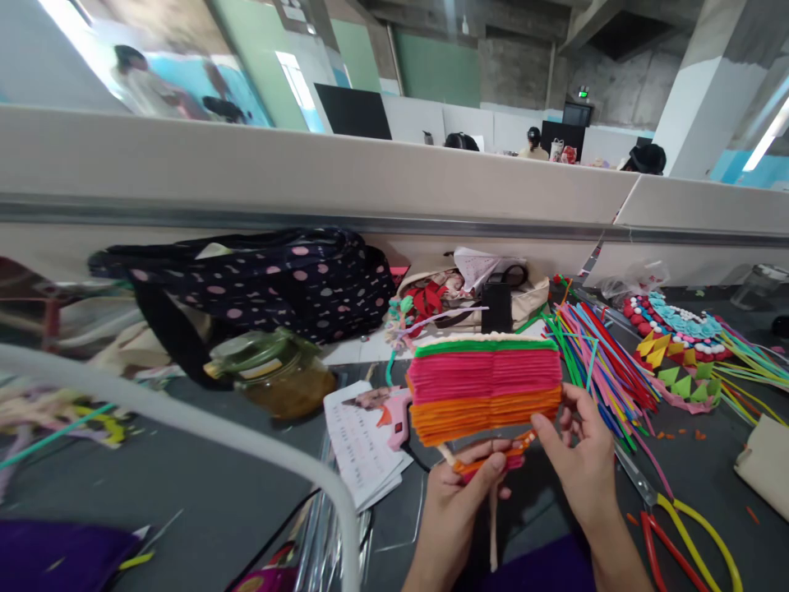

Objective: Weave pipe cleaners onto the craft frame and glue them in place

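A panel of pipe cleaners (486,374) laid side by side, green, pink and orange from top to bottom, is held up in front of me. My left hand (459,493) is closed around a smaller orange and pink pipe-cleaner strip (472,467) below the panel, and a pale stem hangs down from it. At the panel's lower right corner, my right hand (583,460) pinches the orange edge between thumb and fingers. The small strip's right end lies close to that thumb. A pink glue gun (394,418) rests left of the panel on printed sheets (354,452).
Loose coloured pipe cleaners (610,353) lie to the right, above pliers (659,497) with red and yellow handles. A glass jar (271,374) and a dotted dark bag (277,284) stand at left. A white curved bar (246,436) crosses the left foreground.
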The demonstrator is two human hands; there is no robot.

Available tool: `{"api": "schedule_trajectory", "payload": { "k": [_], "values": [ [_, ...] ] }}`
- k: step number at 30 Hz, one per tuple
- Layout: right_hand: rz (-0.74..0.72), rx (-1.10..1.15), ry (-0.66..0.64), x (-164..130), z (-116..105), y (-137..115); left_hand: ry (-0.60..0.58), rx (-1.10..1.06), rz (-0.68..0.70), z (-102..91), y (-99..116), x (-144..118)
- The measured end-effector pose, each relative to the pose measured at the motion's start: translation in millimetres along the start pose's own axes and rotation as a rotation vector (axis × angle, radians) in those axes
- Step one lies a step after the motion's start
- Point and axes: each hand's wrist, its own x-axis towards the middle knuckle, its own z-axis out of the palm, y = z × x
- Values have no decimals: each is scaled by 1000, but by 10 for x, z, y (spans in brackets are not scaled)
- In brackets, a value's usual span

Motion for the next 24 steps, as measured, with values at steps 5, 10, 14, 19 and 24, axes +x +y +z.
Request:
{"api": "schedule_trajectory", "payload": {
  "k": [5,10,14,19,24],
  "values": [
    [60,144,-113,19,-63,-49,32,-144,-29,-2,10,53],
    [101,267,-128,56,-73,-6,28,-181,-58,-2,14,64],
    [135,313,-137,73,-52,22,0,-190,-56,-9,-5,60],
    [186,352,-125,85,-36,48,-11,-191,-59,-14,-22,55],
    [178,388,-129,90,-23,67,-13,-189,-63,-17,-32,63]
  ]
}}
